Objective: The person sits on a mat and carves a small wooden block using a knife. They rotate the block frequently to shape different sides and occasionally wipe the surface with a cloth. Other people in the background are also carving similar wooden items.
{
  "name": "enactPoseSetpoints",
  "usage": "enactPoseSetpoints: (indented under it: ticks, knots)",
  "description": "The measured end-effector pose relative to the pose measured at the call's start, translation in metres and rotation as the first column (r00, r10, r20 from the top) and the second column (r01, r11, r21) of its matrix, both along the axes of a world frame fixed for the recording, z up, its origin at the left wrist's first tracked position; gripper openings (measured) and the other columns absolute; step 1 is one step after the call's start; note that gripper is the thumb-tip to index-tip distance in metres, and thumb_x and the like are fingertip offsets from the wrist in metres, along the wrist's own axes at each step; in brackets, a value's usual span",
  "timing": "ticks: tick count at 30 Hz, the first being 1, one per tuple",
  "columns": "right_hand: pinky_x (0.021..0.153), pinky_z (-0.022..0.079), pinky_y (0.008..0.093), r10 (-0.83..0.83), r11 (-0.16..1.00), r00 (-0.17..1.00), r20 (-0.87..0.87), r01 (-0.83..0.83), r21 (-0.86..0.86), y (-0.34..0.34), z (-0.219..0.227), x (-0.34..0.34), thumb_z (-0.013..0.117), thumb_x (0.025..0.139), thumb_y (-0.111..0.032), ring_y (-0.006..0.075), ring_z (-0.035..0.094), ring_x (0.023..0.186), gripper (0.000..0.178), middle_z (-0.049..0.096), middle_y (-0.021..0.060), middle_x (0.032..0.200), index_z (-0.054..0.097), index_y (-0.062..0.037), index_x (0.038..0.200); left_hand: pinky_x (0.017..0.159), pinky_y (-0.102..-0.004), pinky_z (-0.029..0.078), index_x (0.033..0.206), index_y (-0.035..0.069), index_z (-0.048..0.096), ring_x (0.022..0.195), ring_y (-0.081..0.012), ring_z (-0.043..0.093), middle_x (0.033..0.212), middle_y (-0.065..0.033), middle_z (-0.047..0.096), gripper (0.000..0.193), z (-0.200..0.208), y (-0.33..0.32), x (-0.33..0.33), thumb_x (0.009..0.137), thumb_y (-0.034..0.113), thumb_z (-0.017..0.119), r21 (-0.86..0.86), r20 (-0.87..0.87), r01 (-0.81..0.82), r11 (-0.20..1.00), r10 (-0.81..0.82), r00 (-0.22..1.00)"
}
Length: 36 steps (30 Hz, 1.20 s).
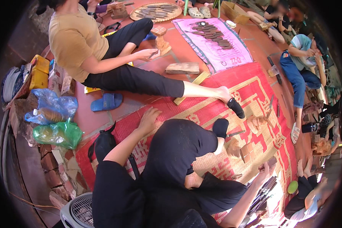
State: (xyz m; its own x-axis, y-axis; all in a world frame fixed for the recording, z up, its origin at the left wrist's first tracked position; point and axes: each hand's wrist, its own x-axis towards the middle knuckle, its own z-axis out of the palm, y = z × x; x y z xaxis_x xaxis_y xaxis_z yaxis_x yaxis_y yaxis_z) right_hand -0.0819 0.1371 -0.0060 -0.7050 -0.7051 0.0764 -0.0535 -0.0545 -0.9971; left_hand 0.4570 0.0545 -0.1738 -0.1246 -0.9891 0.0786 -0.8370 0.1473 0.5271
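Note:
My left hand point(150, 119) lies on the red and tan woven mat point(231, 169), beside my bent knee. Its fingers are stretched out and nothing shows in them. Over at the right, my right hand point(263, 175) has its fingers closed on a small brown block point(271, 162). Right beside that wrist is a bundle of dark, thin rod-like tools point(263, 194), partly covered by my forearm. Ahead of the right hand rests a carved wooden piece point(233, 149) with a square, line-marked block point(247, 152) against it. A flat blade-like tool point(236, 133) lies by my foot.
A co-worker in a tan shirt point(78, 41) sits ahead, one leg stretched across the mat, near another carving point(257, 123). Many dark tools point(214, 35) lie on a pink cloth point(231, 57). Bagged bottles point(59, 133), a black bag point(104, 144) and a fan point(81, 209) are left.

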Motion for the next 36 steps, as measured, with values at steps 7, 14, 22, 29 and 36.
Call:
enactPoseSetpoints:
  ticks: [7, 14, 22, 29, 36]
  knots:
    - [0.058, 0.038, 0.0215, 0.070, 0.995, 0.991, -0.112, -0.061, 0.083, -0.030, 0.032, 0.021, 0.059, 0.081, -0.003, 0.0077, 0.045, 0.061, 0.054, 0.049, 0.0007, 0.078, 0.042, 0.0006, 0.132, 0.111, -0.0472, 0.027, 0.133, 0.010, 0.046, 0.137, -0.0352, 0.029, 0.142, -0.0140, 0.039, 0.059, -0.009, -0.030, -0.005, 0.080, 0.027, 0.066, -0.047, 0.047, 0.235, 0.971, -0.233, 0.971]
    - [0.056, 0.038, 0.0210, 0.036, 0.997, 0.975, -0.218, -0.020, 0.071, -0.016, 0.069, -0.011, 0.058, 0.080, -0.003, 0.0088, 0.046, 0.059, 0.062, 0.050, 0.0027, 0.078, 0.036, 0.0000, 0.139, 0.112, -0.0474, 0.025, 0.138, 0.013, 0.040, 0.138, -0.0339, 0.027, 0.148, -0.0111, 0.032, 0.065, -0.013, -0.069, 0.010, 0.083, 0.038, 0.061, 0.043, 0.156, 0.414, 0.909, -0.415, 0.896]
    - [0.054, 0.039, 0.0195, 0.032, 0.971, 0.896, -0.444, 0.076, 0.225, -0.010, 0.126, -0.079, 0.053, 0.083, -0.002, 0.0061, 0.043, 0.057, 0.063, 0.049, -0.0021, 0.077, 0.036, -0.0027, 0.144, 0.112, -0.0494, 0.023, 0.140, 0.018, 0.038, 0.137, -0.0310, 0.028, 0.150, -0.0088, 0.030, 0.062, -0.034, -0.089, 0.008, 0.086, 0.047, 0.053, 0.121, 0.308, 0.404, 0.907, -0.421, 0.853]
    - [0.052, 0.040, 0.0214, 0.108, 0.947, 0.937, -0.333, 0.005, 0.321, -0.035, 0.096, -0.075, 0.056, 0.078, -0.004, 0.0071, 0.049, 0.057, 0.064, 0.053, 0.0000, 0.074, 0.041, -0.0037, 0.140, 0.110, -0.0517, 0.024, 0.142, 0.017, 0.036, 0.135, -0.0359, 0.030, 0.149, -0.0123, 0.030, 0.063, -0.049, -0.092, 0.020, 0.087, 0.045, 0.050, -0.084, 0.320, 0.500, 0.862, -0.451, 0.833]
    - [0.051, 0.041, 0.0220, 0.190, 0.902, 0.926, -0.327, -0.033, 0.431, -0.069, 0.070, -0.062, 0.058, 0.078, -0.006, 0.0076, 0.051, 0.055, 0.061, 0.056, 0.0017, 0.073, 0.044, -0.0017, 0.137, 0.100, -0.0523, 0.036, 0.135, 0.009, 0.047, 0.121, -0.0424, 0.047, 0.137, -0.0222, 0.043, 0.051, -0.053, -0.098, 0.013, 0.091, 0.034, 0.051, -0.219, 0.392, 0.580, 0.785, -0.473, 0.789]
